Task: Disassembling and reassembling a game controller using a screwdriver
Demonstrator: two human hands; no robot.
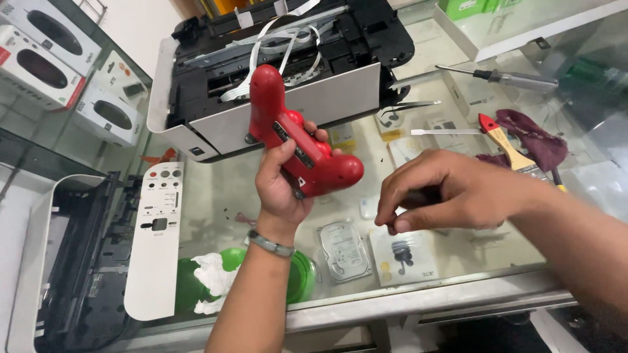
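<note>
Red game controller sits clasped in our left hand above the glass counter; right hand pinches something small, unidentifiable. We judge inspection underway; the next move needs steadiness.

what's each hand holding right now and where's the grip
The left hand holds a red game controller around its middle, one grip pointing up. The right hand is pinched shut above the glass counter; whether it holds anything cannot be told.
</note>
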